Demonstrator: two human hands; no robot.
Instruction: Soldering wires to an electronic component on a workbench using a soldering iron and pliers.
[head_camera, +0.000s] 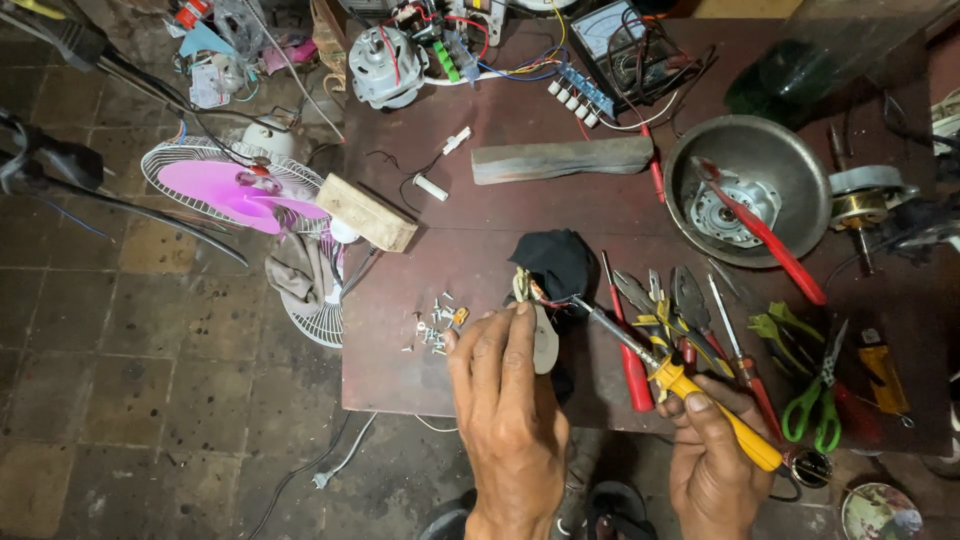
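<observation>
My left hand (505, 395) pinches a small cream part with coloured wire ends (527, 288) and holds it over a black cloth (556, 262) on the dark red workbench (480, 225). My right hand (715, 455) grips a yellow-handled soldering iron (712, 406), its metal tip pointing up-left and touching the wire ends. A pale oval piece (545, 345) sits just under my left fingers. A cluster of small screws (433, 328) lies left of my left hand.
Pliers, screwdrivers (632, 340) and green-handled scissors (815, 400) lie to the right. A metal bowl (745, 150) holds a motor part. A grey block (560, 158), a fan motor (385, 65) and a meter (620, 30) sit farther back. A pink fan blade in a grille (240, 195) rests on the floor at left.
</observation>
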